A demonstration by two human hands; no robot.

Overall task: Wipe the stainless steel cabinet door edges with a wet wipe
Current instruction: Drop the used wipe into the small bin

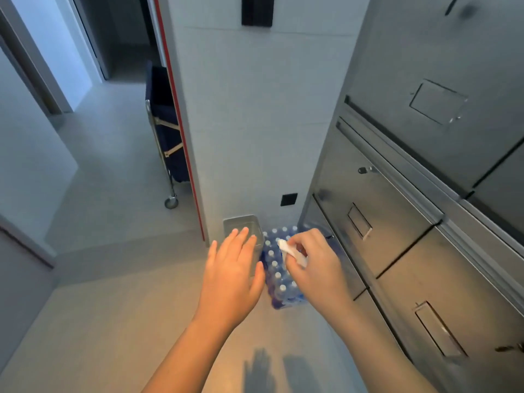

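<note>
Head view: our right hand (pixel 314 262) pinches the folded wet wipe (pixel 292 252) in curled fingers, probably bunching it for edge work. Our left hand (pixel 232 268) hovers flat, empty. The stainless cabinet doors (pixel 377 222) stand just right, untouched.

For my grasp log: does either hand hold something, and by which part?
The right hand pinches the wipe near its middle, white ends sticking out on both sides. The left hand is open and holds nothing.
</note>
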